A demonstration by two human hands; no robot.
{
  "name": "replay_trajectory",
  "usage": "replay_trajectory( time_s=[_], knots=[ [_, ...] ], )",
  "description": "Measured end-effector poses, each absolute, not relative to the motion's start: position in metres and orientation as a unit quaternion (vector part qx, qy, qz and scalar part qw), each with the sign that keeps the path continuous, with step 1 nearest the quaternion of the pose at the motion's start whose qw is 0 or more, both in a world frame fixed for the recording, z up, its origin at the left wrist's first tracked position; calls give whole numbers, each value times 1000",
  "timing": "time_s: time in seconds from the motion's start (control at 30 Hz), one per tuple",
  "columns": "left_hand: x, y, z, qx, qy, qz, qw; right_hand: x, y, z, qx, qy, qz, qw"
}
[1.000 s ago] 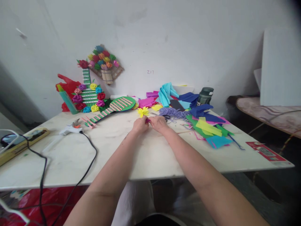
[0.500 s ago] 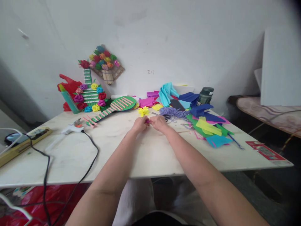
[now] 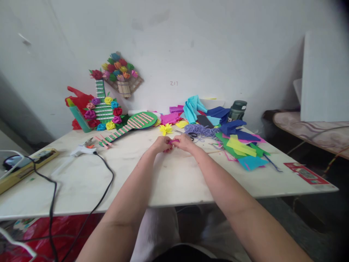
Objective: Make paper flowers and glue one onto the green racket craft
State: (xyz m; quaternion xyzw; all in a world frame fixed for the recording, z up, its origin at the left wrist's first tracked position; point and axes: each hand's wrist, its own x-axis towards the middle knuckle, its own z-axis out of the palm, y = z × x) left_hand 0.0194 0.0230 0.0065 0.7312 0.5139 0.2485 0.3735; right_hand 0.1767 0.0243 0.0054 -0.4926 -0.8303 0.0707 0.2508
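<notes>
My left hand [image 3: 160,144] and my right hand [image 3: 184,142] meet over the middle of the white table [image 3: 174,178]. Both pinch a small pink paper piece [image 3: 172,141] between their fingertips. Just beyond them lies a yellow paper flower [image 3: 166,128]. Scissors [image 3: 191,135] and a heap of purple string [image 3: 200,130] lie right behind my right hand.
Coloured paper scraps [image 3: 240,145] cover the table's right side, by a dark green jar [image 3: 237,110]. A glue gun [image 3: 81,149] with black cord, a guitar-shaped craft with paper roses [image 3: 105,112] and a power strip [image 3: 24,165] stand to the left. A red packet [image 3: 305,174] lies at far right.
My hands have stayed together over the pink piece, shifting only slightly; more of the pink paper shows between the fingers now.
</notes>
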Motion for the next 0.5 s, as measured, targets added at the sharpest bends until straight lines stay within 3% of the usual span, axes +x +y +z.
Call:
replay_trajectory(
  time_s=[0.17, 0.3, 0.4, 0.5],
  knots=[
    [23, 21, 8, 710, 516, 264, 400, 164, 8, 15, -509, -840, -83, 169],
    [24, 15, 11, 675, 522, 304, 424, 160, 7, 13, -487, -852, -101, 167],
    [23, 13, 11, 657, 508, 325, 452, 168, 16, 8, -510, -824, -29, 244],
    [20, 13, 9, 658, 484, 328, 474, 180, 27, 3, -491, -804, 156, 297]
  ],
)
